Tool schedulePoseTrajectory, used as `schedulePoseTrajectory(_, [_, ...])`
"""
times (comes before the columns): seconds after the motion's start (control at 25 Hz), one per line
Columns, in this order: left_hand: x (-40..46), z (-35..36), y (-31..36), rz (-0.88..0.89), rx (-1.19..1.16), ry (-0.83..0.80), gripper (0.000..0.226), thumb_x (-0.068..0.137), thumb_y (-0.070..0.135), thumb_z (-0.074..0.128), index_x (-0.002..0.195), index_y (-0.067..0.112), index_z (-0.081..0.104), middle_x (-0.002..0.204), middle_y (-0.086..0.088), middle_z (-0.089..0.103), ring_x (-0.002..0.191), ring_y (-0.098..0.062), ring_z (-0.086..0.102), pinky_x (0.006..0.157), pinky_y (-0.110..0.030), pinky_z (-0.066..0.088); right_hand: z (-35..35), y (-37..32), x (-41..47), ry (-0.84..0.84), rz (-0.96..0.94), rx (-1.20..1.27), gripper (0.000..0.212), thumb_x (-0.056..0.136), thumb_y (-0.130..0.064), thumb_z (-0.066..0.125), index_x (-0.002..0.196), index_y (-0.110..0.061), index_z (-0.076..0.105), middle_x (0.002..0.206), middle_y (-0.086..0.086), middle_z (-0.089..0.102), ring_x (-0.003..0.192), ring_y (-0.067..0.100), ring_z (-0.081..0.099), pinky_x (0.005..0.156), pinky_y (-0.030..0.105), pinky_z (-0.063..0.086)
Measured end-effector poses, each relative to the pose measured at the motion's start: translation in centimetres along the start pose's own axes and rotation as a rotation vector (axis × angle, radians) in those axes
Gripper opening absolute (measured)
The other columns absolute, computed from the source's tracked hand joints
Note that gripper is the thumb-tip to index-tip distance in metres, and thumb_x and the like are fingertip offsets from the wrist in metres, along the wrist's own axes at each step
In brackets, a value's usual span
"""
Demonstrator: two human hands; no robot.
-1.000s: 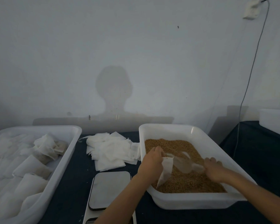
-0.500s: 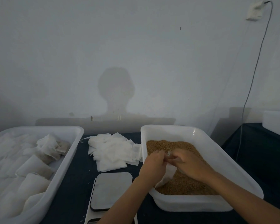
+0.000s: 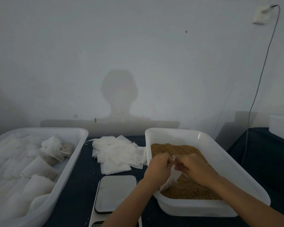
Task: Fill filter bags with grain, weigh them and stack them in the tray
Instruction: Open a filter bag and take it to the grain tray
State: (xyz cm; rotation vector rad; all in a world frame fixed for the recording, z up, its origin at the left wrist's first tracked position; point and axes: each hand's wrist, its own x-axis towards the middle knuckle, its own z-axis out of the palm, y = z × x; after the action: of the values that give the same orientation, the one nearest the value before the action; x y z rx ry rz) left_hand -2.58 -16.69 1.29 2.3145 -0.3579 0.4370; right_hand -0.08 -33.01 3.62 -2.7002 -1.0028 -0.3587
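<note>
A tray [image 3: 69, 169] at left already holds rows of filled bags [image 3: 39, 169], while the grain tub [image 3: 220, 154], an unused pile of empties [image 3: 116, 153] and a bare scale [image 3: 116, 193] show much work left. Over the grain [image 3: 187, 189], the left hand [image 3: 157, 169] pinches the mouth of one limp bag [image 3: 172, 177] as the right hand [image 3: 195, 167], which a second ago held a scoop further right, now curls against that mouth, the scoop out of sight.

You face a bare pale wall [image 3: 138, 46] in dim light, your head's shadow [image 3: 119, 92] cast on it. A socket [image 3: 261, 15] sits upper right, its cable [image 3: 259, 82] hanging down toward the dark tablecloth [image 3: 261, 153].
</note>
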Motion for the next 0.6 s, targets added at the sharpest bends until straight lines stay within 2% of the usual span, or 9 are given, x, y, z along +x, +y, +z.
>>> schedulePoseTrajectory(0.12, [-0.5, -1.5, 0.6, -0.05, -0.294, 0.029, 0.012, 0.098, 0.017, 0.049, 0.099, 0.009, 0.058, 0.091, 0.0, 0.062, 0.082, -0.01, 0.058, 0.076, -0.023, 0.049, -1.7, -0.7, 0.8, 0.018, 0.152, 0.148, 0.013, 0.089, -0.024, 0.063, 0.077, -0.02, 0.064, 0.072, -0.012, 0.063, 0.067, 0.0, 0.058, 0.066, 0.022, 0.045])
schedulePoseTrajectory(0.2, [-1.4, -2.6, 0.2, -0.053, -0.592, 0.019, 0.022, 0.098, 0.029, 0.046, 0.103, 0.01, 0.056, 0.093, 0.0, 0.063, 0.085, -0.012, 0.061, 0.08, -0.029, 0.052, -3.6, -1.8, 1.6, 0.045, 0.192, 0.289, 0.018, 0.09, -0.017, 0.062, 0.072, -0.02, 0.061, 0.068, -0.008, 0.061, 0.061, -0.001, 0.054, 0.063, 0.02, 0.043])
schedulePoseTrajectory(0.24, [-1.9, -3.0, -0.3, -0.042, -0.67, -0.001, 0.029, 0.096, 0.036, 0.047, 0.109, 0.011, 0.055, 0.1, -0.001, 0.063, 0.093, -0.013, 0.062, 0.083, -0.031, 0.053, -4.7, -2.5, 2.1, 0.05, 0.202, 0.337, 0.021, 0.09, -0.014, 0.06, 0.07, -0.019, 0.059, 0.066, -0.008, 0.058, 0.057, -0.002, 0.051, 0.06, 0.018, 0.04])
schedulePoseTrajectory(0.32, [-2.7, -3.7, -1.2, -0.026, -0.695, -0.057, 0.043, 0.089, 0.042, 0.059, 0.121, 0.014, 0.052, 0.115, 0.0, 0.061, 0.107, -0.014, 0.06, 0.09, -0.033, 0.053, -6.4, -4.3, 3.3, 0.067, 0.228, 0.472, 0.022, 0.09, -0.009, 0.057, 0.069, -0.011, 0.057, 0.062, -0.006, 0.053, 0.052, 0.001, 0.046, 0.052, 0.014, 0.037])
schedulePoseTrajectory(0.4, [-3.3, -4.5, -1.6, 0.001, -0.697, -0.07, 0.049, 0.082, 0.037, 0.066, 0.125, 0.019, 0.05, 0.117, 0.004, 0.061, 0.108, -0.011, 0.061, 0.089, -0.032, 0.053, -7.2, -6.2, 4.4, 0.095, 0.26, 0.639, 0.021, 0.089, -0.006, 0.054, 0.068, -0.006, 0.055, 0.059, 0.001, 0.049, 0.049, 0.008, 0.045, 0.045, 0.015, 0.034])
schedulePoseTrajectory(0.52, [-4.2, -6.1, -1.7, 0.037, -0.703, 0.037, 0.032, 0.082, 0.033, 0.068, 0.112, 0.025, 0.058, 0.097, 0.01, 0.067, 0.091, -0.007, 0.064, 0.074, -0.02, 0.052, -7.1, -9.4, 5.8, 0.082, 0.339, 0.848, 0.023, 0.09, -0.008, 0.05, 0.067, -0.01, 0.054, 0.058, 0.004, 0.049, 0.048, 0.014, 0.046, 0.043, 0.021, 0.033])
schedulePoseTrajectory(0.6, [-5.0, -7.4, -2.2, 0.032, -0.716, 0.131, 0.026, 0.083, 0.041, 0.065, 0.101, 0.022, 0.064, 0.087, 0.005, 0.068, 0.08, -0.009, 0.064, 0.068, -0.02, 0.052, -6.4, -11.3, 6.5, 0.079, 0.389, 0.972, 0.023, 0.089, -0.009, 0.049, 0.067, -0.012, 0.052, 0.06, 0.004, 0.049, 0.049, 0.014, 0.046, 0.045, 0.023, 0.034])
